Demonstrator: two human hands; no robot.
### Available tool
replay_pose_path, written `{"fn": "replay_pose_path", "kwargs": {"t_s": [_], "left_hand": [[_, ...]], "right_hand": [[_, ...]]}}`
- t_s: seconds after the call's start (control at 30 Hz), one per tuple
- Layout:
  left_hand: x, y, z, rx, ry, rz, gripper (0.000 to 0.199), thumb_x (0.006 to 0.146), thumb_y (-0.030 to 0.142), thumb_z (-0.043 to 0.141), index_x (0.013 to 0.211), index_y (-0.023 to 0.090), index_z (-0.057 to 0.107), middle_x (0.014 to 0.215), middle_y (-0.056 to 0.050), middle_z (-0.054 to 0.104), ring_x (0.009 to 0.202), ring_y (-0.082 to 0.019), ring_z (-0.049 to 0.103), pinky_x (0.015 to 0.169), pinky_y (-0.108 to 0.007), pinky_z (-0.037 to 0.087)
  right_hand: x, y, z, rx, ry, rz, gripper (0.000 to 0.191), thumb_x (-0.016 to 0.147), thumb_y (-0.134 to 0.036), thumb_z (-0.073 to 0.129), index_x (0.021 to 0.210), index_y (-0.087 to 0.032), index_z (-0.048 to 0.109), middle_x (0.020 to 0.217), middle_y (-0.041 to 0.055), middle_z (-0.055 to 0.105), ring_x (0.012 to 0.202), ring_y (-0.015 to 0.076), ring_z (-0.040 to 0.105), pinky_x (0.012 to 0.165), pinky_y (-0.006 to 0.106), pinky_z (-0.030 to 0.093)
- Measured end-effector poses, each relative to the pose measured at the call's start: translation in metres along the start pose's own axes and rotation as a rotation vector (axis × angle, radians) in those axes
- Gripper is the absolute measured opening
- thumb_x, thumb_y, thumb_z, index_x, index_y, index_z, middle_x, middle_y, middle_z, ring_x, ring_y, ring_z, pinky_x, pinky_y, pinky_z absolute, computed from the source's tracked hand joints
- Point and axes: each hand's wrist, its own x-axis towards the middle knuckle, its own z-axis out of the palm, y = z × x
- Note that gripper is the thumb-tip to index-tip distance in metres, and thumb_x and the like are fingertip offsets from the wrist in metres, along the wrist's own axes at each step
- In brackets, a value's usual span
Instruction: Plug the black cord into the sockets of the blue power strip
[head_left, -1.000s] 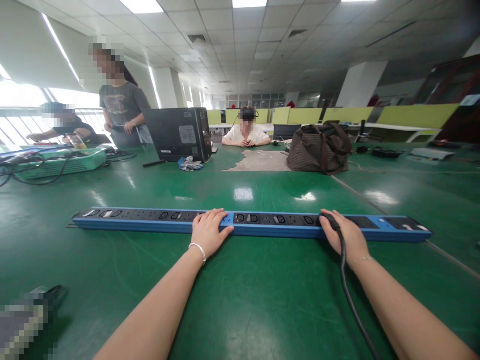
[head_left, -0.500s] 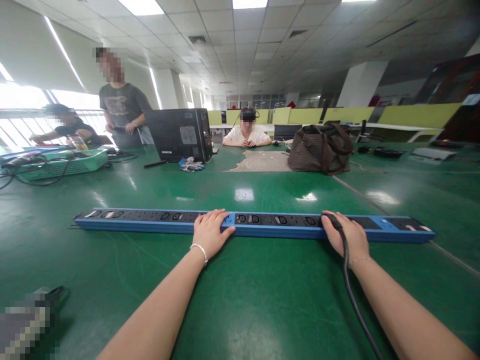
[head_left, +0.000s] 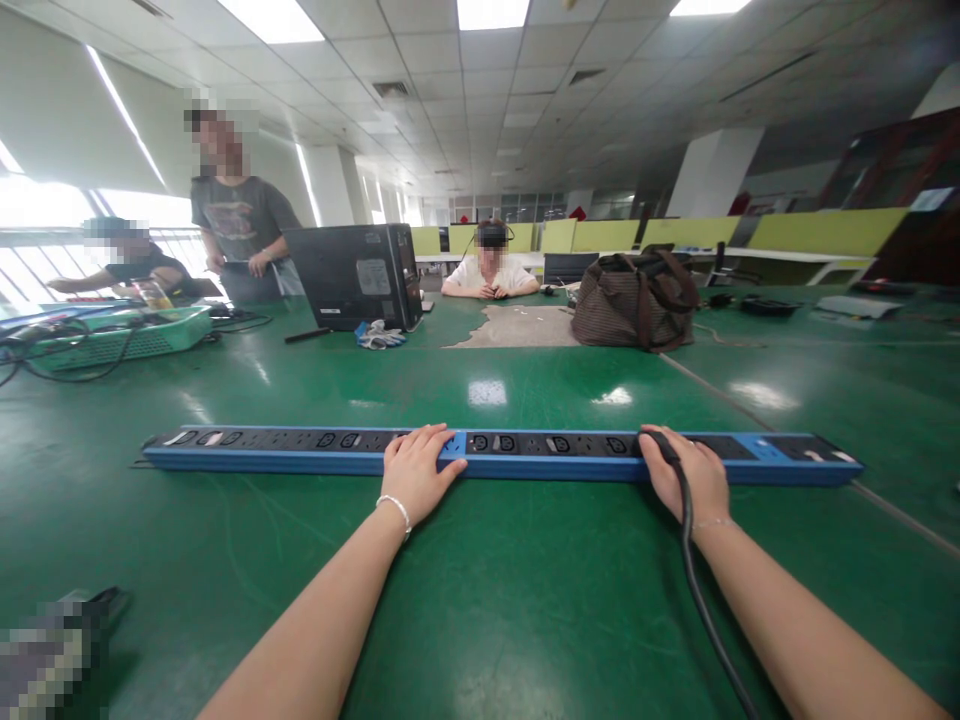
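A long blue and black power strip (head_left: 300,464) lies crosswise on the green table (head_left: 495,580), with rows of sockets along its top. My left hand (head_left: 418,472) grips it near the middle, fingers over the top and thumb against the front side. Farther right, my right hand (head_left: 697,482) is closed around a black power plug (head_left: 658,446) at the strip's socket face. Whether the plug sits in a socket is hidden by the fingers. From it a thick black cord (head_left: 696,590) runs down toward the bottom edge, beside my right forearm.
Beyond the strip stand a black computer case (head_left: 352,280), gloves (head_left: 379,335) and a brown bag (head_left: 630,300). A green basket (head_left: 127,345) with cables is at left. A blurred object (head_left: 56,650) lies at lower left. Several people are around the table.
The view has shifted slightly. Both hands keep their places on the strip and the plug, with no clear movement.
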Motion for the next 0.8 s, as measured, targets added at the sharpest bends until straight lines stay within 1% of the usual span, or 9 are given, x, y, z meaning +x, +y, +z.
{"fn": "replay_pose_path", "kwargs": {"t_s": [0.13,0.23,0.3,0.4,0.43,0.5,0.57,0.7,0.8], "left_hand": [[0.000,-0.001,0.002,0.000,0.011,0.005,0.040,0.082,0.049,0.050,0.117,0.031,0.054,0.130,0.001,0.056,0.121,-0.021,0.047,0.101,-0.042,0.028],[0.000,-0.002,0.002,0.004,0.017,0.014,0.040,0.082,0.049,0.049,0.117,0.031,0.054,0.130,0.001,0.056,0.120,-0.021,0.047,0.101,-0.042,0.028],[0.000,-0.002,0.002,0.007,0.015,0.018,0.040,0.082,0.049,0.049,0.118,0.031,0.054,0.130,0.001,0.055,0.120,-0.021,0.047,0.100,-0.042,0.028],[0.000,-0.002,0.001,0.012,0.009,0.015,0.040,0.082,0.049,0.050,0.118,0.031,0.054,0.130,0.001,0.055,0.121,-0.022,0.047,0.100,-0.043,0.028],[0.001,-0.001,0.000,0.014,0.008,0.016,0.040,0.082,0.049,0.049,0.118,0.031,0.054,0.130,0.000,0.055,0.120,-0.022,0.047,0.100,-0.043,0.029],[0.001,-0.001,-0.001,0.019,0.004,0.021,0.040,0.082,0.049,0.048,0.117,0.031,0.054,0.129,0.000,0.056,0.120,-0.022,0.048,0.100,-0.043,0.029],[0.001,0.000,-0.002,0.025,-0.002,0.025,0.040,0.083,0.049,0.048,0.117,0.031,0.055,0.129,0.000,0.056,0.119,-0.022,0.049,0.100,-0.043,0.029],[0.001,-0.001,-0.002,0.033,-0.003,0.020,0.040,0.083,0.049,0.047,0.118,0.030,0.055,0.129,-0.001,0.056,0.119,-0.022,0.049,0.100,-0.042,0.030],[0.001,-0.001,-0.001,0.039,0.001,0.022,0.041,0.083,0.050,0.047,0.118,0.030,0.054,0.129,-0.001,0.056,0.119,-0.022,0.049,0.100,-0.043,0.029]], "right_hand": [[0.005,-0.004,-0.007,0.156,-0.015,0.113,0.038,0.080,-0.047,0.040,0.093,-0.022,0.067,0.090,0.0057,0.071,0.090,0.0232,0.063,0.092,0.039,0.040],[0.010,-0.001,-0.019,0.333,0.059,0.205,0.039,0.084,-0.047,0.039,0.098,-0.023,0.067,0.097,0.0051,0.070,0.095,0.0215,0.061,0.089,0.035,0.043],[0.014,0.010,-0.028,0.390,0.122,0.229,0.040,0.085,-0.046,0.038,0.099,-0.022,0.067,0.101,0.0051,0.069,0.098,0.0214,0.060,0.089,0.035,0.043],[0.019,0.038,-0.040,0.355,0.189,0.275,0.042,0.085,-0.047,0.039,0.097,-0.019,0.068,0.099,0.0066,0.068,0.097,0.0239,0.060,0.090,0.040,0.042],[0.020,0.048,-0.045,0.332,0.192,0.293,0.043,0.085,-0.047,0.039,0.097,-0.019,0.068,0.099,0.0070,0.068,0.098,0.0248,0.060,0.090,0.041,0.042],[0.022,0.065,-0.052,0.312,0.151,0.313,0.043,0.084,-0.048,0.040,0.096,-0.019,0.069,0.099,0.0073,0.069,0.099,0.0257,0.059,0.091,0.043,0.041],[0.023,0.076,-0.056,0.316,0.102,0.312,0.042,0.083,-0.048,0.040,0.096,-0.020,0.068,0.099,0.0067,0.069,0.100,0.0253,0.059,0.093,0.044,0.040],[0.028,0.084,-0.054,0.244,-0.012,0.303,0.041,0.082,-0.047,0.040,0.098,-0.022,0.067,0.100,0.0064,0.068,0.099,0.0249,0.059,0.093,0.042,0.040],[0.034,0.090,-0.050,0.204,-0.098,0.304,0.039,0.080,-0.045,0.042,0.101,-0.021,0.065,0.105,0.0083,0.067,0.102,0.0255,0.058,0.094,0.038,0.039]]}}
